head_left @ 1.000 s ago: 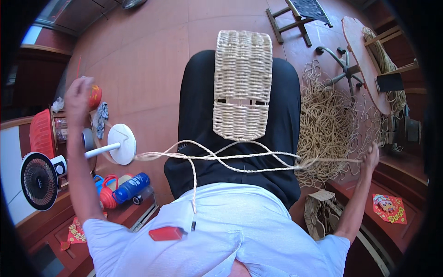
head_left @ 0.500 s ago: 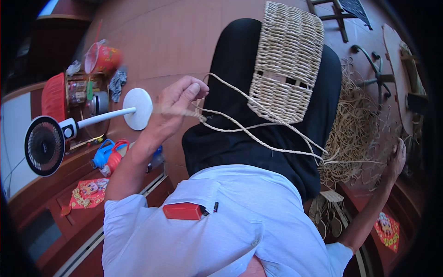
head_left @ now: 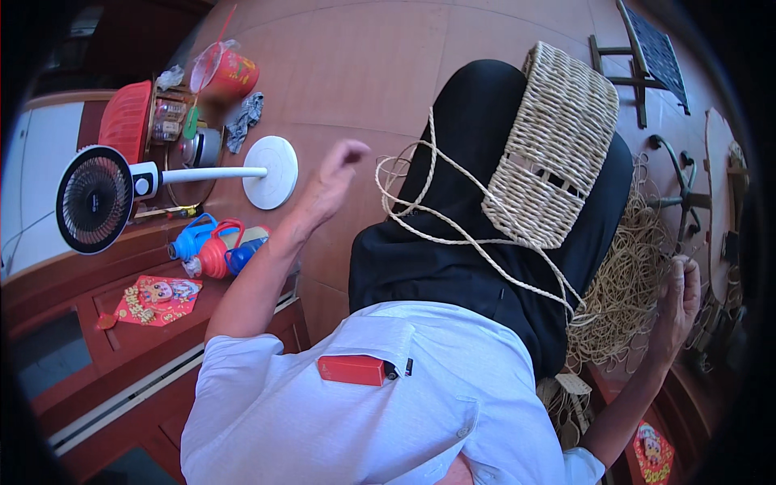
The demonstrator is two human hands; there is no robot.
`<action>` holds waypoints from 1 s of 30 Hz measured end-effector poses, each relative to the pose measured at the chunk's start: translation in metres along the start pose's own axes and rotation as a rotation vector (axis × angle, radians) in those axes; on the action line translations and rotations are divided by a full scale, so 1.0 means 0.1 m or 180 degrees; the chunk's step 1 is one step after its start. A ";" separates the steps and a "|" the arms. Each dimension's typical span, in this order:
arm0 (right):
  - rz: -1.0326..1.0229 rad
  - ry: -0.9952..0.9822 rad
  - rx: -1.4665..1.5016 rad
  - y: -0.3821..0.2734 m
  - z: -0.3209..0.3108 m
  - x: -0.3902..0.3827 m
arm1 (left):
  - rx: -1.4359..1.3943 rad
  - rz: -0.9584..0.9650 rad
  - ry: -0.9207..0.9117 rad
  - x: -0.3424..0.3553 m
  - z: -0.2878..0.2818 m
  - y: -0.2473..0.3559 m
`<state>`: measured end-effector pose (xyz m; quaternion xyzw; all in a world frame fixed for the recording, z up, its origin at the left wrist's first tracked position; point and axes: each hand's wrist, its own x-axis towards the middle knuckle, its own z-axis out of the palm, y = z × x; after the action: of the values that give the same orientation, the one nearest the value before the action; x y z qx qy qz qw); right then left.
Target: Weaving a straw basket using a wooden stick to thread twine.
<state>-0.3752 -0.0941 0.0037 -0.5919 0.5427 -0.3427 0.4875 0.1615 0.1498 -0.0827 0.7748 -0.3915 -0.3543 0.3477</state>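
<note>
A woven basket-like piece of pale twisted cord (head_left: 558, 137) lies tilted across my dark-trousered lap, with a gap in its weave near the lower end. From that end, long loops of loose cord (head_left: 453, 239) spread over my left thigh. My left hand (head_left: 333, 182) is in the air left of these loops, apart from them. Its fingers are partly bent and a little blurred, and I see nothing in them. Far to the right, beside the heap of cord (head_left: 618, 283), my right hand (head_left: 681, 295) is closed with its fingertips together. Whatever they pinch is too small to make out.
A white fan (head_left: 218, 173) stands on the left, near blue and red jugs (head_left: 214, 250) and a red patterned bucket (head_left: 234, 74). A wheeled chair base (head_left: 685, 194) is at the right, below a folding stool (head_left: 651, 56). A red box (head_left: 350, 370) sticks out of my shirt pocket.
My left hand has let go of the cord, whose loops now lie slack on my thigh. The strand stretched toward my right hand no longer shows. The view has shifted.
</note>
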 end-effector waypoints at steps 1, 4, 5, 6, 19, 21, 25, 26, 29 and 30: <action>0.0014 0.0002 -0.0025 0.00 0.02 0.00 | -0.0100 -0.0137 -0.0588 0.02 -0.01 -0.12; 0.0059 -0.0031 -0.0073 -0.01 0.06 0.00 | 0.0343 0.0281 -0.0631 -0.03 0.17 -0.40; 0.0119 -0.0008 0.0014 -0.01 0.08 0.00 | 0.0874 0.0856 -0.0502 -0.03 0.23 -0.47; 0.0099 -0.0044 -0.0014 -0.01 0.10 0.00 | 0.0885 0.0683 -0.0518 -0.02 0.31 -0.52; 0.0059 -0.0149 -0.0183 -0.06 0.16 0.12 | -0.0391 0.0620 -0.0371 0.34 0.64 -0.64; 0.0081 -0.0139 -0.0224 -0.07 0.17 0.13 | -0.0034 0.0826 -0.0202 0.37 0.76 -0.70; 0.0011 -0.0124 -0.0245 -0.08 0.15 0.16 | -0.0377 0.0710 -0.0457 0.46 0.72 -0.89; 0.0037 -0.0047 -0.0271 -0.07 0.13 0.17 | -0.0733 0.0455 -0.0690 0.49 0.62 -0.93; -0.0106 0.0082 -0.0315 0.06 -0.04 0.25 | -0.0986 0.0146 -0.0621 0.55 0.17 -0.96; -0.0241 0.0079 -0.0279 0.15 -0.13 0.31 | -0.0959 0.0071 -0.0621 0.58 -0.04 -0.93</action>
<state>-0.3865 -0.1264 -0.0103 -0.6286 0.5403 -0.3441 0.4410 0.2240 0.1434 -0.1725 0.6714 -0.3745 -0.4785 0.4242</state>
